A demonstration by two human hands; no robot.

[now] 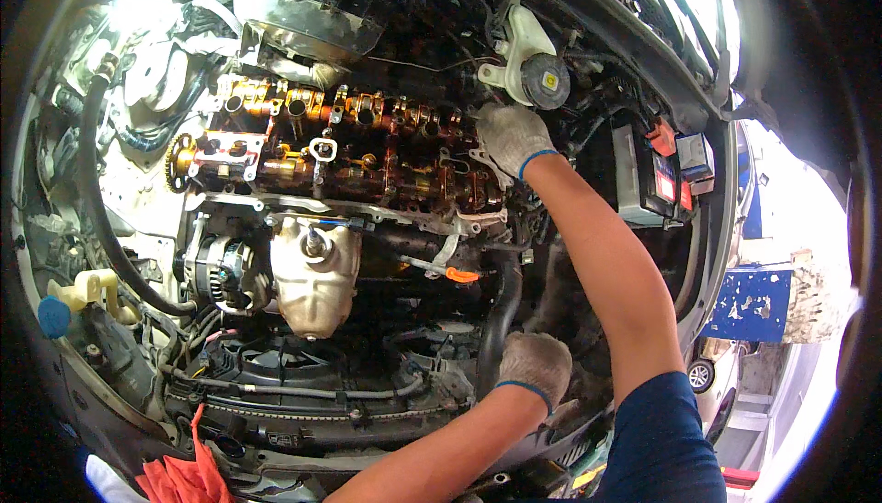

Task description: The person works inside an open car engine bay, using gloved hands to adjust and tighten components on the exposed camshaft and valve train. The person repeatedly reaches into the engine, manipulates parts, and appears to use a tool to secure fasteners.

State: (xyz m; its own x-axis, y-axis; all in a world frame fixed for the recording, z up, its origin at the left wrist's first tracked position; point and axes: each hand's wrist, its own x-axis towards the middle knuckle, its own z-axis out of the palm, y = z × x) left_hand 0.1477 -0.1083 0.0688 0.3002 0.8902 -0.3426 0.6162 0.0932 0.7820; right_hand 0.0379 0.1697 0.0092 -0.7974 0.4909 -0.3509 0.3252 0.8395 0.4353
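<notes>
An opened engine fills the middle, its cylinder head [367,149] bare, with oily golden-brown camshafts and a timing gear [179,162] at the left end. My right hand [516,138], in a grey knit glove with a blue cuff, is at the head's right end, below the white reservoir. Its fingers look curled, and what they grip is hidden. Lower down, my left hand [535,367], gloved alike, is beside a thick black hose [501,315]. Only the back of that glove shows; its fingers are turned away from view.
A white reservoir with a black cap [546,80] stands beyond my right hand. At the right is a battery [643,172] with a red terminal cover. A metal heat shield [315,278] and alternator [220,269] sit in front of the engine. A red cloth [188,477] lies at lower left.
</notes>
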